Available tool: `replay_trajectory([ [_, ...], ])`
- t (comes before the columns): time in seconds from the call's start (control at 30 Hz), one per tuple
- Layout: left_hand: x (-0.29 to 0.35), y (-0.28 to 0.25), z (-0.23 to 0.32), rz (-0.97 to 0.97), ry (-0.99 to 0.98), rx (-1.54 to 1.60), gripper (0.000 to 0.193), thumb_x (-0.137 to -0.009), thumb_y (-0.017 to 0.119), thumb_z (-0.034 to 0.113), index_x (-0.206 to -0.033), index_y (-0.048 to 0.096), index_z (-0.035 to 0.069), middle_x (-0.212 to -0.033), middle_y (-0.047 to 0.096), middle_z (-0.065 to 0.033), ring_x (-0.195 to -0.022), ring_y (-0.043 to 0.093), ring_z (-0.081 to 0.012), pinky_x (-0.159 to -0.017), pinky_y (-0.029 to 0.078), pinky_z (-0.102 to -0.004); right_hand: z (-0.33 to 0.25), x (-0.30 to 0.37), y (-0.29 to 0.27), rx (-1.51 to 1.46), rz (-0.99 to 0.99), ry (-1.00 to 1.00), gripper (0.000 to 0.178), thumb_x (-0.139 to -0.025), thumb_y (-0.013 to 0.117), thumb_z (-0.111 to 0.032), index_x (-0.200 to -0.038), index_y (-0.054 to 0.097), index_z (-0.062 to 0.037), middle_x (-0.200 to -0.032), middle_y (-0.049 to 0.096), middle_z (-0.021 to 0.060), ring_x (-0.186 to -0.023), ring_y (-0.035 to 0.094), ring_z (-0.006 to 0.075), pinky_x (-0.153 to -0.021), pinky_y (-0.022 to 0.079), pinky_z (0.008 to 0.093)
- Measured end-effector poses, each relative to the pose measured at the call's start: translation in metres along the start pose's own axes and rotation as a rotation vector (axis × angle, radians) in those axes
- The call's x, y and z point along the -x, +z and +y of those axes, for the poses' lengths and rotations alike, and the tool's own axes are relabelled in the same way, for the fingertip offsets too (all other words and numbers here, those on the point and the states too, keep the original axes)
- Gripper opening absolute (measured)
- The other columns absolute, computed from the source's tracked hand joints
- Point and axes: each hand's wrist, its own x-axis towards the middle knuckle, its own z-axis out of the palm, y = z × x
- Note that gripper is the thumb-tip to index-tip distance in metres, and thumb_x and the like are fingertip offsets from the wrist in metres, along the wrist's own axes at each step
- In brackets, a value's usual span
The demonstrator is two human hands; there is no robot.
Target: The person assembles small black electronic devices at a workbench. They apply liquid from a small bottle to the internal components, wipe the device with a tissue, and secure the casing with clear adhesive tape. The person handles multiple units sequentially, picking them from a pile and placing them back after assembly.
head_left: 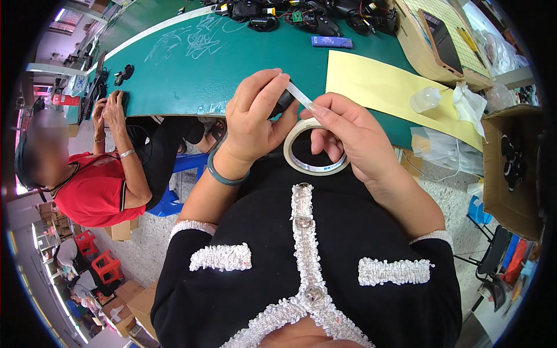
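My left hand (246, 119) is closed around a small black part (282, 105), mostly covered by the fingers, so its kind does not show. In my right hand (365, 139) is a roll of pale tape (317, 170), with the fingers reaching through its ring. A short whitish strip of tape (299, 94) runs from the black part to my right thumb and forefinger, which pinch it. Both hands are close together over the near edge of the green table (174, 87).
Black devices with wires (313, 20) lie along the far side. A blue-purple box (332, 42), yellow sheet (371, 81), clear plastic cup (425, 100) and beige machine (429, 40) are rightward. An open cardboard box (493, 185) stands right. At left sits a co-worker in red (104, 191).
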Motion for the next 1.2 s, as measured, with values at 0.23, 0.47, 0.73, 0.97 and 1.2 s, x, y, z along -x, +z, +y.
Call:
replay_trajectory([
  [0.23, 0.000, -0.003, 0.008, -0.140, -0.203, 0.202, 0.044, -0.076, 0.071, 0.003, -0.114, 0.050, 0.000, -0.110, 0.052, -0.0202, -0.095, 0.057, -0.0322, -0.078, 0.049, -0.0361, 0.002, -0.005, -0.002, 0.049, 0.033, -0.017, 0.020, -0.098, 0.050, -0.023, -0.096, 0.061, -0.0060, -0.064, 0.057, -0.0009, -0.048, 0.043, 0.0001, -0.044, 0.032, 0.0133],
  [0.47, 0.004, -0.006, 0.005, -0.233, -0.313, 0.438, 0.041, -0.082, 0.068, 0.009, -0.117, 0.048, 0.000, -0.115, 0.048, -0.0189, -0.106, 0.051, -0.0290, -0.090, 0.043, -0.0358, 0.012, -0.008, -0.007, 0.132, 0.047, -0.073, 0.018, -0.096, 0.054, -0.022, -0.091, 0.062, -0.0070, -0.065, 0.057, -0.0015, -0.051, 0.041, 0.0014, -0.046, 0.031, 0.0159],
  [0.73, 0.016, 0.004, 0.017, -0.067, -0.574, 0.927, 0.038, -0.089, 0.062, 0.020, -0.118, 0.048, 0.001, -0.117, 0.048, -0.0145, -0.108, 0.048, -0.0219, -0.095, 0.039, -0.0333, 0.005, -0.007, 0.000, 0.309, 0.070, -0.350, 0.014, -0.093, 0.058, -0.014, -0.090, 0.061, -0.0003, -0.070, 0.061, 0.0016, -0.059, 0.055, 0.0062, -0.054, 0.043, 0.0215],
  [0.97, 0.014, 0.005, 0.021, -0.021, -0.589, 0.938, 0.034, -0.083, 0.066, 0.011, -0.112, 0.052, 0.002, -0.113, 0.050, -0.0128, -0.101, 0.052, -0.0189, -0.090, 0.042, -0.0321, 0.010, -0.006, 0.001, 0.541, 0.088, -0.497, 0.009, -0.090, 0.058, -0.009, -0.088, 0.060, -0.0010, -0.072, 0.063, 0.0120, -0.061, 0.063, 0.0214, -0.057, 0.047, 0.0281],
  [1.2, -0.001, -0.009, 0.023, 0.047, -0.427, 0.716, 0.028, -0.078, 0.068, 0.007, -0.103, 0.057, 0.001, -0.102, 0.056, -0.0130, -0.094, 0.056, -0.0201, -0.082, 0.045, -0.0308, 0.014, -0.006, 0.012, 0.417, 0.051, -0.538, 0.010, -0.091, 0.058, -0.011, -0.093, 0.059, -0.0014, -0.072, 0.062, 0.0128, -0.063, 0.063, 0.0210, -0.057, 0.047, 0.0295],
])
